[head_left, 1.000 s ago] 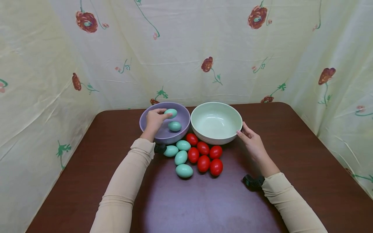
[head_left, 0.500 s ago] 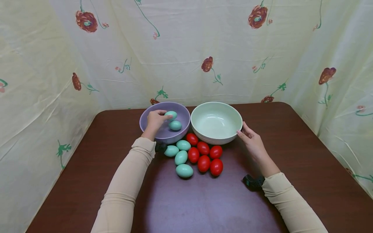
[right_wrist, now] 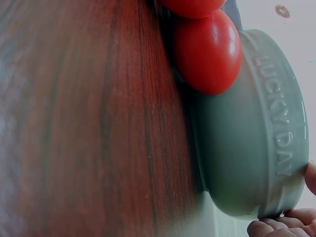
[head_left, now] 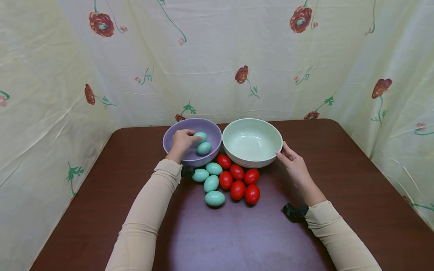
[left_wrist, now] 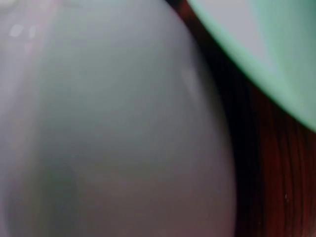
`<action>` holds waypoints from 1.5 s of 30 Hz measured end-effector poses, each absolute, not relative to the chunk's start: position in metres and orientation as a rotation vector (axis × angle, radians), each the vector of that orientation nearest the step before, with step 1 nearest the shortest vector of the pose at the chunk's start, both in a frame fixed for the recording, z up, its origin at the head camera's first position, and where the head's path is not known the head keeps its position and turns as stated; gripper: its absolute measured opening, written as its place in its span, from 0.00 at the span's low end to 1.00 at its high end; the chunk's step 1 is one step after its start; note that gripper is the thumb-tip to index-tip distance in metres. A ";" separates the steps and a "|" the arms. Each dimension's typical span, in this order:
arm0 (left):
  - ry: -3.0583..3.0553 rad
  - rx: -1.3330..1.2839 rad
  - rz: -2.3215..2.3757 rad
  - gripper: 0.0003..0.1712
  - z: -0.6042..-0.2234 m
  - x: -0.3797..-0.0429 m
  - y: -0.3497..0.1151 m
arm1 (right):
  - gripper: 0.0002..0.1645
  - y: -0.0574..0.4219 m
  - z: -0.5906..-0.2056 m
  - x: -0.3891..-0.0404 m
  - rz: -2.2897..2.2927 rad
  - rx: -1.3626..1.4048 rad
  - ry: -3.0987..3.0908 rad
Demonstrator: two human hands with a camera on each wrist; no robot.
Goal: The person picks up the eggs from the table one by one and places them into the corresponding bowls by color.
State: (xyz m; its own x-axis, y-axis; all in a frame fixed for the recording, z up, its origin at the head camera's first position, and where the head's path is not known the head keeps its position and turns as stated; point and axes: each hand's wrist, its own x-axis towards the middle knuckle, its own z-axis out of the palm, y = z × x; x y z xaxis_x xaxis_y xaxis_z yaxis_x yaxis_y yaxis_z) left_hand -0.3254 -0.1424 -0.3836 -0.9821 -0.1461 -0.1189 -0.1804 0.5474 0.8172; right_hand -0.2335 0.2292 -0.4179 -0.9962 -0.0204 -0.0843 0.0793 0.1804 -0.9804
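Observation:
My left hand reaches over the left rim of a purple bowl and pinches a turquoise egg between thumb and fingers, low inside the bowl. A second turquoise egg lies just in front of it. With thumb and fingers, my right hand holds the right edge of a pale green bowl. Raised letters mark that green bowl in the right wrist view, where the right hand's fingertips touch its side. A blurred pale surface fills most of the left wrist view.
Several turquoise eggs and several red eggs lie grouped on the brown table in front of the two bowls. Behind the table's far edge hangs a flowered cloth.
My left hand has lowered its egg slightly, down and to the right inside the purple bowl. The other egg there has shifted a little. My right hand stays on the green bowl.

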 end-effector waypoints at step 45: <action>2.674 -0.291 1.297 0.28 -0.389 -0.325 -0.143 | 0.41 0.230 -0.419 -0.233 -1.973 0.073 2.351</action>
State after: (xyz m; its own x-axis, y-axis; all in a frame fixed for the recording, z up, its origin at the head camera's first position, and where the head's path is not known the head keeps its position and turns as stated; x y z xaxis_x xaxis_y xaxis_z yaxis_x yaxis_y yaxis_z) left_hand -0.3252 -0.1433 -0.3885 -0.9691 -0.1066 -0.2223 -0.2406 0.6059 0.7583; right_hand -0.2330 0.2303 -0.4188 -0.9963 -0.0097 -0.0857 0.0827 0.1737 -0.9813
